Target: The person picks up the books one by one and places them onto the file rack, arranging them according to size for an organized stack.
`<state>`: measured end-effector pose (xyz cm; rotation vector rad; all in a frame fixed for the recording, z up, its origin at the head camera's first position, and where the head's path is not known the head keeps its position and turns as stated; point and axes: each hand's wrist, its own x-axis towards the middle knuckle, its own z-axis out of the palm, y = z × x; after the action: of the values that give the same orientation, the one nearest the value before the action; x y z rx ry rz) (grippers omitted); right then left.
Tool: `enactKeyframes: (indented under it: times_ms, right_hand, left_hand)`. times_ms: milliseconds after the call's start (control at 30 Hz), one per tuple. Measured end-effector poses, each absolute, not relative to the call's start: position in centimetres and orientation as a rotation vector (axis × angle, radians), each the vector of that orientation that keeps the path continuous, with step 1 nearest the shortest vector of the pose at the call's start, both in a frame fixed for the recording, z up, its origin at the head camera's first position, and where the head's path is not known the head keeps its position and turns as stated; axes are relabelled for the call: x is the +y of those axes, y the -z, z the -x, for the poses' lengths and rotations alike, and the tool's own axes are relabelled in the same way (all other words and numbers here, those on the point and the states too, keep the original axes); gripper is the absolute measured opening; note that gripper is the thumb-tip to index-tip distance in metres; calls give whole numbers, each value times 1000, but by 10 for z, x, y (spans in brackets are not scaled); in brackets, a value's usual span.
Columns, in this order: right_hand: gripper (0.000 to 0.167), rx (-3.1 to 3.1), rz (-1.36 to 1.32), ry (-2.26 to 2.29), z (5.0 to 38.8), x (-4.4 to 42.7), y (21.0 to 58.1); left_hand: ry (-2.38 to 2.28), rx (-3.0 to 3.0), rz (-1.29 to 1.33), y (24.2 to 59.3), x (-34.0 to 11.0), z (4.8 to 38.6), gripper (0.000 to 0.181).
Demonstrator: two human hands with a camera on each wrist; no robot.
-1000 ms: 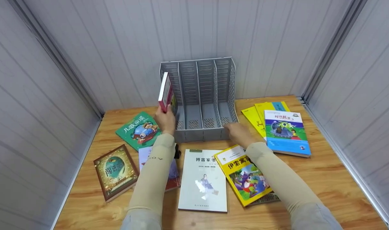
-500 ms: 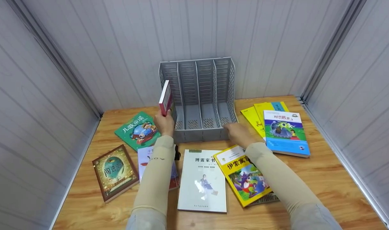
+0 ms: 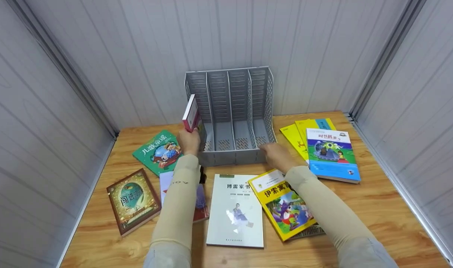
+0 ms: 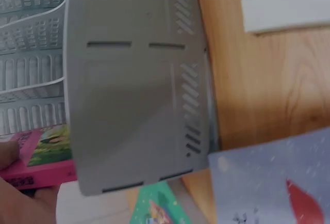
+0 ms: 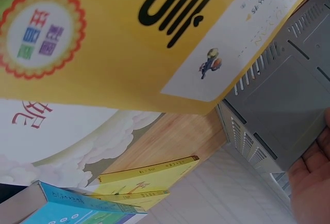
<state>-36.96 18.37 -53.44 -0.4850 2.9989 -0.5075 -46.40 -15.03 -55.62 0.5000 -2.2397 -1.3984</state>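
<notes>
Counted at least ten books and one gray rack [image 3: 230, 157] with four compartments, at twelve o'clock on the wooden table [image 3: 392, 212]. At eleven o'clock, gripping one pink-edged book [image 3: 192, 115] with the left hand [image 3: 189, 142]: fingers curled closely round its lower end, holding it upright and slightly tilted at the mouth of the leftmost compartment. At one o'clock, holding the right end of the rack's front edge with the right hand [image 3: 280, 154], fingers bent over it.

Lying flat, anticlockwise: near ten, one green book [image 3: 160, 150], reading 儿歌童谣; at eight, one brown book [image 3: 134, 201], beginning 闯进, and closer in, one lilac book [image 3: 165, 181], partly under the left sleeve; at six, one white book [image 3: 235, 208], reading 傅雷家书; at four, one yellow-bordered book [image 3: 282, 208], reading 伊索寓 before the right sleeve, over a mostly covered book [image 5: 62, 131] with red 妮; at three, one blue-and-white book [image 3: 332, 156] with a blurred red title, overlapping two yellow books [image 3: 291, 138] at two.
</notes>
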Motion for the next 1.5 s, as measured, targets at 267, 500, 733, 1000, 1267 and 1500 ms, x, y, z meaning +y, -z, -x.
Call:
enactKeyframes:
  times_ms: [267,500,733,1000,1267,1500]
  right_hand:
    - [44,2979,463,503,369,182,534]
    - [43,2959,425,543,370,183,534]
    - [42,2988,483,520,372,184,535]
    - [40,2996,530,456,374,185,532]
    - [41,2994,537,442,373,184,531]
    - [39,3034,586,425,373,184,530]
  left_hand:
    - [1513,-2291,-450,569,-169,476,33]
    - [1499,-2359,-433,502,-148,420,42]
    - [1583,-2346,-304,501,-156,414,41]
    - [1669,-2389,-234,492,-166,406,53]
    - [1640,-2382,-160,479,-169,396,79]
    - [1296,-2204,-49,474,-166,387,66]
